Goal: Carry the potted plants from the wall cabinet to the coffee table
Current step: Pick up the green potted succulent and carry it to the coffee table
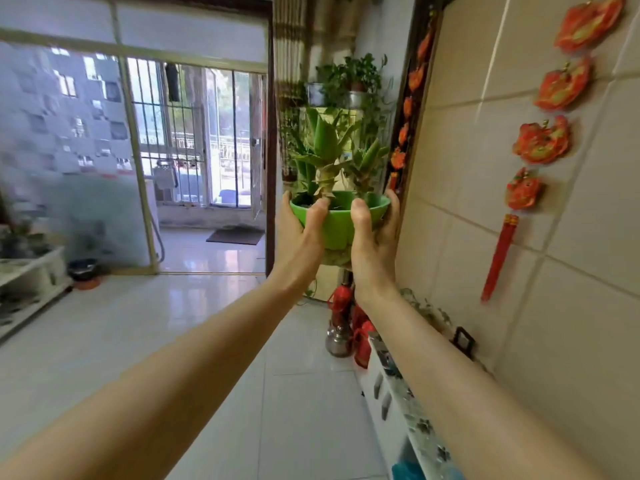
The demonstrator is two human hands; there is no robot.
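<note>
both arms are stretched out, the left hand (300, 223) and right hand (375, 230) clasping a green pot (337, 225) from either side, thumbs hooked over its rim, probably to keep the top-heavy plant (329, 147) level in mid-air near the tiled wall (519, 237).

both arms stretch forward; left hand (301, 233) and right hand (375, 237) curled, thumbs up.

Bare floor (194, 327) lies left; low cabinet (398, 403) lines the right wall.

Head cam, fwd, close on hands (341, 233).
</note>
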